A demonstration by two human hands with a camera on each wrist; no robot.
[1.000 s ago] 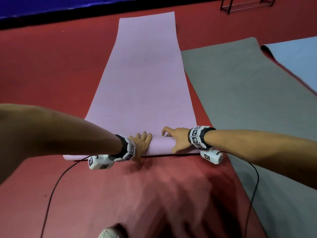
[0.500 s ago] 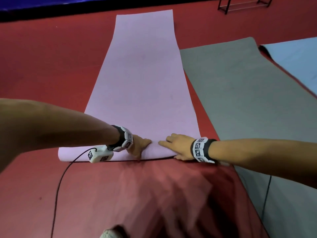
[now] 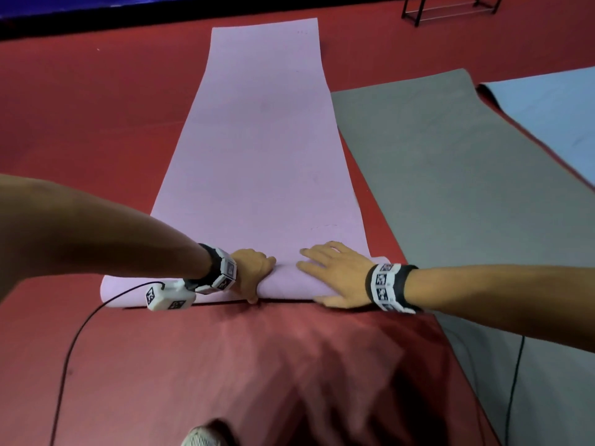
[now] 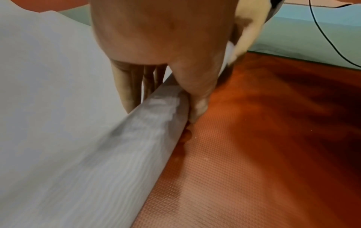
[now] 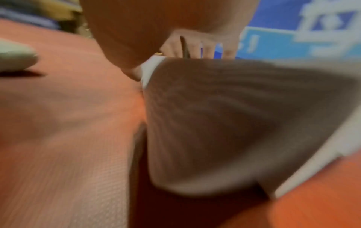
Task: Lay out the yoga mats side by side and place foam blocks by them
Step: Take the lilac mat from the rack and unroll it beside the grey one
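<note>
- Red bumpy rubber floor (image 3: 96, 130) lies under everything, so the mats have a flat place to rest.
- The long pink foam yoga mat (image 3: 264, 149) is spread out flat on it, going away from the person. Only a small roll (image 3: 289, 281) is left at the near end, under the hands. I think the unrolling is almost done.
- The wide grey yoga mat (image 3: 450, 175) lies flat just to the right of the pink one, with a thin strip of red floor between them. They look a bit crooked to each other, so they may need a nudge.
- A pale blue mat (image 3: 553, 111) lies past the grey one, at the right edge.
- No foam blocks can be seen, so that part is not yet done.
- The right hand (image 3: 338, 275) lies flat over the roll, fingers straight and spread, pointing left. It grasps nothing; it only presses down.
- The left hand (image 3: 254, 272) cups the roll. Its fingers (image 4: 129, 92) go over the far side and its thumb (image 4: 195, 106) presses the near edge at the floor, so it holds the roll.
- Both arms reach forward and low.
</note>
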